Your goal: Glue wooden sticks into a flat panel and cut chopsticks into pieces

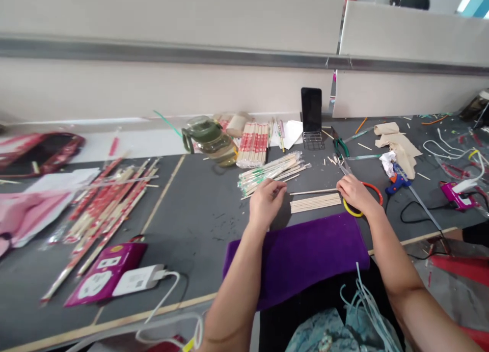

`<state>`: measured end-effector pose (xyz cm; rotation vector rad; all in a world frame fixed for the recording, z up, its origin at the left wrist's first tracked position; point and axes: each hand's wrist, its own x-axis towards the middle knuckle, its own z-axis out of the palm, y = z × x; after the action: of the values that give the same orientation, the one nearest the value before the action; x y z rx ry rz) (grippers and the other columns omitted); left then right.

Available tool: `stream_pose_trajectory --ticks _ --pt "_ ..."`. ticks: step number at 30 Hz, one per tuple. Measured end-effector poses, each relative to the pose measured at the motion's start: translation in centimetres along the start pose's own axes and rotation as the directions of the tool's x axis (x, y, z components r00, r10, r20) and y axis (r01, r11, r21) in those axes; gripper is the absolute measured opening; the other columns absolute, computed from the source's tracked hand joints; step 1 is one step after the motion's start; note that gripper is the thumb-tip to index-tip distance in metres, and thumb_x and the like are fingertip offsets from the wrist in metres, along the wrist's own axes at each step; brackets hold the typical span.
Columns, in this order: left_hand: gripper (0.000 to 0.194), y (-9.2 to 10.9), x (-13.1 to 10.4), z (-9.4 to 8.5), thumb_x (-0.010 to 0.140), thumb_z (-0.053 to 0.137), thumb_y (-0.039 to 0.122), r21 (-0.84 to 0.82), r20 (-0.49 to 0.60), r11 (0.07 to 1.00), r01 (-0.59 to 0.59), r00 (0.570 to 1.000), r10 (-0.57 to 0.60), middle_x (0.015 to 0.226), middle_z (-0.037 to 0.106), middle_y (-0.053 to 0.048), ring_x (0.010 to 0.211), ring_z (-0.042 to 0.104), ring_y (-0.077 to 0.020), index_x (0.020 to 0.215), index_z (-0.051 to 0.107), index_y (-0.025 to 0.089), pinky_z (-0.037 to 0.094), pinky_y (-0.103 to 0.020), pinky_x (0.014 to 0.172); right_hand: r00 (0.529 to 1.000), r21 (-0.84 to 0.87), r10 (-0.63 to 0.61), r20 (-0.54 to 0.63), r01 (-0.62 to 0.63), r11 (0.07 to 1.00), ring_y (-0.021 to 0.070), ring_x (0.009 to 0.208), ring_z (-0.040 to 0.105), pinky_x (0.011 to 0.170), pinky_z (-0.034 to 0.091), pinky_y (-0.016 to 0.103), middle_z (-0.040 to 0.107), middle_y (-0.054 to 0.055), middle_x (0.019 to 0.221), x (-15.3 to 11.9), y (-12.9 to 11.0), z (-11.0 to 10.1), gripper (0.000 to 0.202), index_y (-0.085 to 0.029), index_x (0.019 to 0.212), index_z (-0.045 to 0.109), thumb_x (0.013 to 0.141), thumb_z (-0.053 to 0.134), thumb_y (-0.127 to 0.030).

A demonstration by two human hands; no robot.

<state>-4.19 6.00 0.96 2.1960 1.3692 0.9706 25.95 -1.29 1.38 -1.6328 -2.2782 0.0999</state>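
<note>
My left hand hovers over the dark table with its fingers curled into a pinch, and anything between the fingertips is hidden. A thin wooden stick stretches between my two hands, its left end a little apart from my left fingertips. At its other end, my right hand has closed its fingers on it. Just below lies a flat row of wooden sticks set side by side. Scissors with a red and yellow handle are partly covered by my right hand. A purple cloth spreads along the table edge under my forearms.
Wrapped chopstick bundles stand beside a glass pitcher. A phone rests upright on a wire stand. Green-handled pliers and a blue glue gun lie right. More packaged chopsticks and a magenta power strip lie left.
</note>
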Motion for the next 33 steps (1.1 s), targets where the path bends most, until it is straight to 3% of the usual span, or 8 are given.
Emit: stream_pose_trajectory --ticks 2,6,8,10,15,28,31,33 --pt "0.021 2.2 0.1 0.4 0.095 0.055 0.03 0.096 -0.057 0.989 -0.115 0.991 0.121 0.095 0.07 -0.008 0.093 0.064 -0.0255 0.095 0.073 0.02 0.049 -0.037 0.083 0.999 -0.001 -0.019 -0.049 0.019 1.0 0.0258 0.096 0.057 0.089 0.05 0.04 0.063 0.01 0.093 0.2 -0.4 -0.3 0.024 -0.018 0.091 0.065 0.102 0.045 -0.011" --pt "0.023 6.9 0.7 2.2 0.095 0.06 0.025 0.17 0.087 0.922 -0.347 0.938 0.336 0.117 0.071 -0.01 0.108 0.063 -0.028 0.116 0.07 0.02 0.048 -0.039 0.092 0.99 -0.009 -0.07 -0.122 0.07 0.998 0.0267 0.095 0.056 0.089 0.05 0.041 0.064 0.011 0.094 0.6 -1.7 -1.2 0.021 -0.017 0.094 0.064 0.102 0.045 -0.014" --pt "0.027 8.5 1.0 3.2 0.093 0.062 0.022 0.18 0.156 0.907 -0.38 0.922 0.356 0.117 0.072 -0.011 0.105 0.065 -0.0274 0.119 0.068 0.019 0.048 -0.038 0.091 0.983 0.006 -0.084 -0.161 0.086 0.996 0.0267 0.096 0.056 0.088 0.05 0.04 0.064 0.011 0.095 0.8 -2.5 -1.6 0.019 -0.016 0.096 0.064 0.103 0.046 -0.015" --pt "0.02 9.5 1.3 3.9 0.094 0.06 0.021 0.198 0.202 0.914 -0.354 0.927 0.315 0.1 0.074 -0.009 0.091 0.067 -0.025 0.111 0.071 0.019 0.047 -0.035 0.082 0.977 0.027 -0.088 -0.192 0.095 0.995 0.0262 0.096 0.055 0.087 0.049 0.039 0.064 0.01 0.096 1.0 -3.1 -1.9 0.019 -0.017 0.097 0.064 0.103 0.046 -0.015" --pt "0.017 9.6 1.4 4.6 0.096 0.057 0.021 0.101 0.11 0.969 -0.224 0.971 0.213 0.082 0.07 -0.004 0.075 0.064 -0.0182 0.092 0.074 0.021 0.04 -0.028 0.065 0.967 0.085 -0.093 -0.239 0.116 0.99 0.0249 0.096 0.055 0.087 0.048 0.037 0.063 0.009 0.096 1.5 -3.6 -2.2 0.018 -0.02 0.097 0.063 0.103 0.047 -0.017" --pt "0.013 8.2 0.8 4.2 0.091 0.062 0.023 -0.08 0.043 0.986 -0.144 0.988 0.148 0.073 0.067 0.001 0.063 0.058 -0.0122 0.085 0.074 0.021 0.037 -0.024 0.06 0.948 0.235 -0.089 -0.305 0.166 0.958 0.024 0.095 0.057 0.085 0.049 0.037 0.066 0.008 0.095 2.1 -4.3 -1.1 0.017 -0.021 0.098 0.063 0.103 0.047 -0.017" --pt "0.014 8.2 0.8 4.0 0.09 0.062 0.024 -0.115 0.052 0.987 -0.11 0.992 0.117 0.072 0.066 0.001 0.062 0.056 -0.0116 0.083 0.074 0.021 0.037 -0.024 0.06 0.95 0.269 0.004 -0.313 0.085 0.959 0.023 0.094 0.06 0.085 0.049 0.035 0.067 0.007 0.096 1.7 -4.1 -1.0 0.015 -0.022 0.101 0.063 0.102 0.049 -0.018" --pt "0.016 7.9 0.8 3.8 0.09 0.061 0.027 -0.152 0.047 0.986 -0.067 0.996 0.075 0.071 0.065 0.001 0.061 0.054 -0.0115 0.082 0.073 0.021 0.037 -0.024 0.06 0.941 0.236 0.164 -0.296 -0.094 0.967 0.0229 0.095 0.062 0.086 0.049 0.034 0.067 0.007 0.097 1.1 -3.5 -1.2 0.013 -0.022 0.106 0.063 0.101 0.051 -0.019"
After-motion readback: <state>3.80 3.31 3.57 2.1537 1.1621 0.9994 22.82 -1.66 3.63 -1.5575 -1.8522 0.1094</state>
